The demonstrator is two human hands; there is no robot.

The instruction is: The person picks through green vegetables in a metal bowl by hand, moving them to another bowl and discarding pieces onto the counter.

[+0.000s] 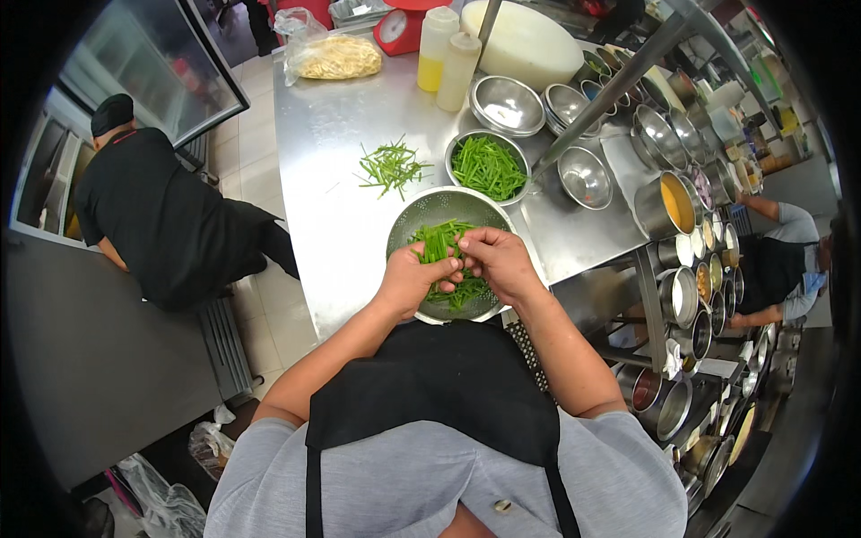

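Note:
Over a metal colander (pixel 403 218) at the table's near edge, my left hand (pixel 414 279) is closed around a bunch of cut green stalks (pixel 437 242). Close on its right, my right hand (pixel 501 262) pinches at the bunch with thumb and forefinger; what lies between those fingertips is too small to tell. More cut green stalks lie in the colander below my hands. Just behind it stands a steel bowl (pixel 452 167) full of cut green stalks (pixel 490 168). A small loose heap of green pieces (pixel 392 167) lies on the steel table to the left of that bowl.
Steel bowls (pixel 508 104) (pixel 585 178) stand right of the filled bowl. Squeeze bottles (pixel 437 50), a red scale (pixel 398 30) and a plastic bag of yellowish food (pixel 340 57) stand at the back. A slanting metal post (pixel 592 111) rises at right. One person (pixel 155 208) bends left; another (pixel 773 262) stands right.

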